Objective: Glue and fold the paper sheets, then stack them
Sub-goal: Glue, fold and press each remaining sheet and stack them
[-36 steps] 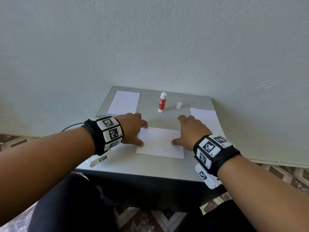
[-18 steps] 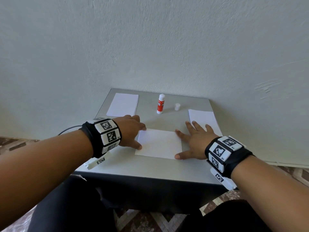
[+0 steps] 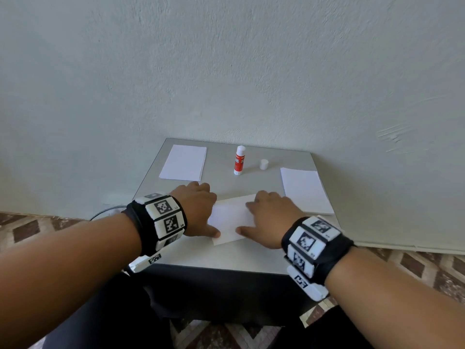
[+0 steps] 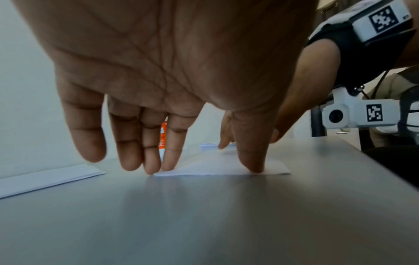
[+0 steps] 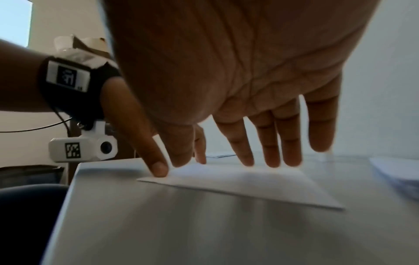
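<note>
Grey bench (image 3: 201, 255) set against a pale wall (image 3: 226, 71). Near middle of the bench: folded paper sheet (image 3: 230, 222), white, lying flat and slightly skewed. Left hand (image 3: 198, 210) on the sheet's left edge, fingers straight and close together, thumb tip (image 4: 254, 165) pressed down on the near edge, fingertips (image 4: 167, 161) touching the far left corner. Right hand (image 3: 269, 217) on the sheet's right part, fingers spread and straight, fingertips (image 5: 247, 157) resting on the paper, thumb extended toward the left thumb at the near edge. Neither hand curled round anything; both lying flat and pressing.

Far left of the bench: stack of white sheets (image 3: 185, 162), lying square, well apart from the hands. Right side: second pile of white paper (image 3: 304, 190), just beside the right hand. Far middle: glue stick (image 3: 239, 159), red and white, standing upright, uncapped. Just to its right: small white cap (image 3: 264, 164), standing apart from the stick. Black wristbands with square printed markers on both wrists (image 3: 163, 222). Patterned brown floor tiles (image 3: 32, 230) left and right of the bench.
</note>
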